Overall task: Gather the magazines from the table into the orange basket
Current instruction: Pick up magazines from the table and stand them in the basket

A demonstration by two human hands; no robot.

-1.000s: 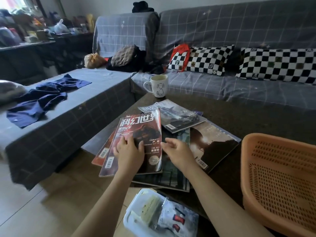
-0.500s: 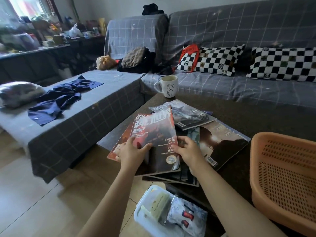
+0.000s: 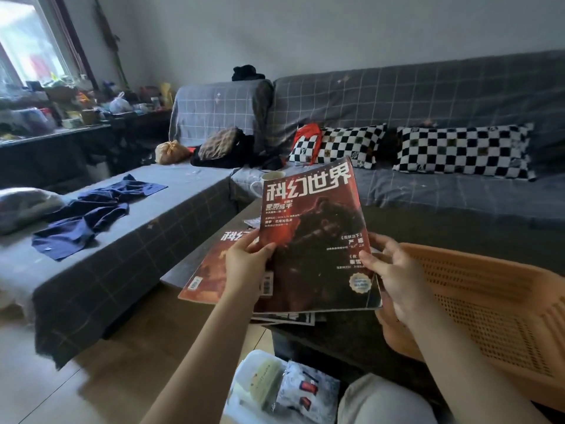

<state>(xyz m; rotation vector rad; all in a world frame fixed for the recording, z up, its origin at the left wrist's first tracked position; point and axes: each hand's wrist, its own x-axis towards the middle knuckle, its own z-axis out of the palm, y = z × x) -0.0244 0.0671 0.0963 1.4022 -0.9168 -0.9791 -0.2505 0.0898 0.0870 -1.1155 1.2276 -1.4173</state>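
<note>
1. You hold a red-and-black science-fiction magazine (image 3: 315,240) tilted up off the dark worktop (image 3: 428,228), its cover facing you.
2. Your left hand (image 3: 244,267) pinches the magazine's left edge, thumb curled over the cover, fingers behind it.
3. Your right hand (image 3: 394,276) has its grip on the right edge, thumb on the cover near the gold seal, fingers curled behind.
4. A 2nd magazine (image 3: 211,267) with an orange-red cover lies flat on the worktop just left of the raised one, its near corner overhanging the edge; more magazines (image 3: 287,318) peek out from beneath the raised one.
5. The orange basket (image 3: 489,307) sits on the worktop at your right, just beside your right hand.
6. A white mug (image 3: 269,179) shows partly behind the raised cover's top edge.
7. On the grey checked sofa (image 3: 428,96) rest 2 chequered cushions (image 3: 464,151) and a crumpled blue garment (image 3: 88,215).
</note>
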